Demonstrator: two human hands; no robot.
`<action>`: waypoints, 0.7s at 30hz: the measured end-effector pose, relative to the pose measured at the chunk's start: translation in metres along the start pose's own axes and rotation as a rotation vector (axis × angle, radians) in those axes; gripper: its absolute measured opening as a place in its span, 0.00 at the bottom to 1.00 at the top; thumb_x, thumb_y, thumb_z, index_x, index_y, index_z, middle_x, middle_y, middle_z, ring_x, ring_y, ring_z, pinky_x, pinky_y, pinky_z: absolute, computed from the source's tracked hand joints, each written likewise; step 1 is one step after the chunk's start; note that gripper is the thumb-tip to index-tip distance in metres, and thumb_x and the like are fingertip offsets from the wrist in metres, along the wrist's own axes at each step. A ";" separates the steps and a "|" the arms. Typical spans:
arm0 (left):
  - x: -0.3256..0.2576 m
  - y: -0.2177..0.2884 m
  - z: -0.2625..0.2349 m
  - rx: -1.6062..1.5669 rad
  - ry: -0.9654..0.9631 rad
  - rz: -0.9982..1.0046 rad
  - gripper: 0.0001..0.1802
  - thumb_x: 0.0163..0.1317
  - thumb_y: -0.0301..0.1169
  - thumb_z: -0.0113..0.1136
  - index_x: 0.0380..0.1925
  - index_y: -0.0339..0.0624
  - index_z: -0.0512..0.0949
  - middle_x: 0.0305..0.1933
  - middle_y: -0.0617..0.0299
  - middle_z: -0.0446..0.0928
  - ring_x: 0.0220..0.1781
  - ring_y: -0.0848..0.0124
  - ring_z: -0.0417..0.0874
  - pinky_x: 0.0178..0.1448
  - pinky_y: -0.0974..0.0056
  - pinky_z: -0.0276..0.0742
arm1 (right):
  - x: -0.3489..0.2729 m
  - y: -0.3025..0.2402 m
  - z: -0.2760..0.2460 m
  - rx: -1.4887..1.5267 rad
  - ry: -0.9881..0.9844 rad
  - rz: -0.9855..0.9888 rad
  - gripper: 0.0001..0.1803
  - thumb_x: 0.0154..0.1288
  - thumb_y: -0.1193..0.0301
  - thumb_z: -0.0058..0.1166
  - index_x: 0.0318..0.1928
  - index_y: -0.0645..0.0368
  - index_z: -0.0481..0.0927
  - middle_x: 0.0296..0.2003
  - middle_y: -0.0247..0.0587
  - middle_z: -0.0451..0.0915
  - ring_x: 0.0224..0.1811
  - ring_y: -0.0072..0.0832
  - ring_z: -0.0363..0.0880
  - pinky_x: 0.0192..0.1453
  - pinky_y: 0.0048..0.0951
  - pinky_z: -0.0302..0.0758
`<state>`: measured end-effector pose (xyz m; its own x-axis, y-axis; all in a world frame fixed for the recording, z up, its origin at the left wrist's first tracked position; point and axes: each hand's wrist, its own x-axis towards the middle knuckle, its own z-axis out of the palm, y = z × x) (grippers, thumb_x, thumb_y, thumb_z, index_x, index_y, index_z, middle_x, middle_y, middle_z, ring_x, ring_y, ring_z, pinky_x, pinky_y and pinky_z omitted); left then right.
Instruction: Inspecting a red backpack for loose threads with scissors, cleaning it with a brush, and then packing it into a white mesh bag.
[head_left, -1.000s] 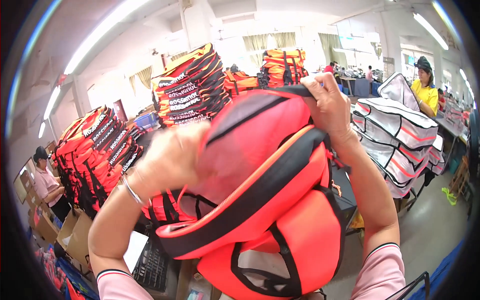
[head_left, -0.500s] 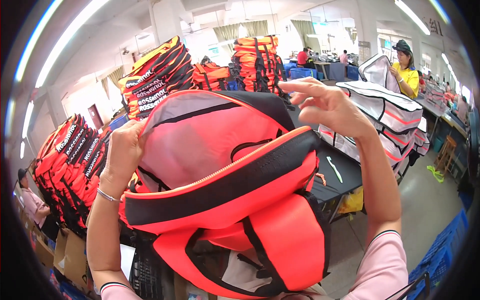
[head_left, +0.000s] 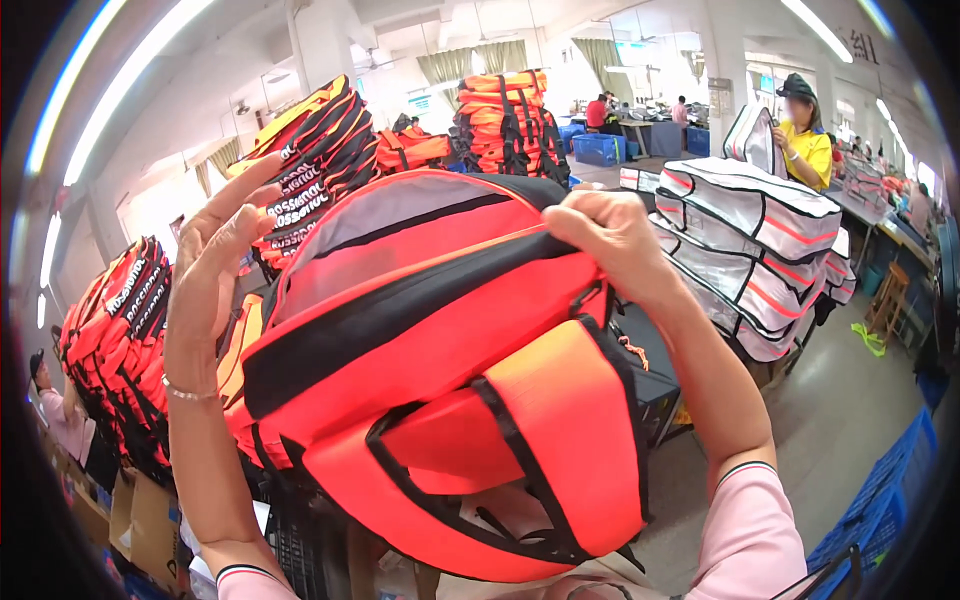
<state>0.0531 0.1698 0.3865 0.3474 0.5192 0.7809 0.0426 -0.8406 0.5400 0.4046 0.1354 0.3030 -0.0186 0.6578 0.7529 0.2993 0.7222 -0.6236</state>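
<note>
The left forearm stands nearly upright, and above its wrist the left grip is spread loosely, fingers reaching up and inward, thumb held apart from them. The right forearm slants up and inward from a bent elbow, ending in the right grip, whose fingers are curled into a pinch, knuckles uppermost.

tube lights: shining white overhead, both sides
far windows: glaring, washing out
bag: catching bright, soft light
far workers: softening
rim: going black, bending lines
</note>
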 end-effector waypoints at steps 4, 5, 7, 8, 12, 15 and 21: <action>0.009 0.063 0.083 0.514 -0.554 -0.099 0.27 0.61 0.48 0.63 0.46 0.34 0.81 0.45 0.57 0.84 0.40 0.68 0.83 0.49 0.64 0.76 | 0.011 -0.015 0.028 0.020 -0.118 0.036 0.21 0.64 0.55 0.63 0.29 0.64 0.84 0.21 0.23 0.74 0.26 0.10 0.66 0.29 0.19 0.65; 0.009 0.063 0.088 0.649 -0.667 -0.108 0.25 0.60 0.48 0.64 0.43 0.34 0.81 0.39 0.60 0.83 0.38 0.71 0.81 0.44 0.64 0.75 | 0.010 -0.028 0.036 0.073 -0.148 0.021 0.21 0.66 0.55 0.62 0.31 0.63 0.84 0.22 0.22 0.75 0.26 0.09 0.66 0.29 0.19 0.65; 0.006 0.051 0.092 0.548 -0.801 -0.263 0.22 0.57 0.45 0.68 0.37 0.35 0.80 0.30 0.66 0.79 0.33 0.77 0.77 0.38 0.66 0.73 | 0.006 -0.043 0.036 0.200 -0.230 0.064 0.19 0.69 0.57 0.59 0.29 0.60 0.81 0.23 0.20 0.73 0.27 0.08 0.65 0.29 0.17 0.62; 0.002 0.048 0.093 0.312 -0.808 -0.398 0.20 0.56 0.43 0.70 0.35 0.36 0.80 0.27 0.69 0.77 0.32 0.80 0.75 0.36 0.67 0.71 | 0.003 -0.044 0.035 0.307 -0.294 0.123 0.18 0.72 0.60 0.55 0.27 0.58 0.78 0.24 0.18 0.72 0.27 0.06 0.63 0.29 0.16 0.59; -0.014 0.044 0.089 0.142 -0.801 -0.499 0.18 0.52 0.39 0.72 0.37 0.39 0.80 0.29 0.72 0.76 0.33 0.83 0.71 0.39 0.71 0.68 | -0.001 -0.049 0.030 0.340 -0.435 0.192 0.18 0.74 0.60 0.51 0.27 0.57 0.76 0.24 0.16 0.67 0.28 0.05 0.61 0.28 0.17 0.60; -0.018 0.071 0.107 0.007 -0.778 -0.591 0.25 0.52 0.40 0.73 0.45 0.35 0.79 0.37 0.70 0.78 0.39 0.82 0.75 0.47 0.72 0.71 | -0.001 -0.059 0.031 0.059 -0.422 0.020 0.24 0.72 0.58 0.54 0.22 0.63 0.75 0.18 0.21 0.64 0.24 0.08 0.60 0.25 0.23 0.61; -0.035 0.078 0.116 -0.164 -0.577 -0.742 0.28 0.53 0.31 0.73 0.52 0.32 0.76 0.48 0.63 0.80 0.47 0.80 0.79 0.57 0.71 0.75 | -0.009 -0.070 0.032 -0.298 -0.250 -0.185 0.29 0.65 0.54 0.60 0.18 0.69 0.75 0.11 0.51 0.64 0.14 0.30 0.61 0.23 0.36 0.66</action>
<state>0.1530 0.0683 0.3653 0.6947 0.7187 -0.0300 0.3213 -0.2728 0.9068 0.3532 0.0858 0.3326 -0.3174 0.5807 0.7497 0.5311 0.7638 -0.3668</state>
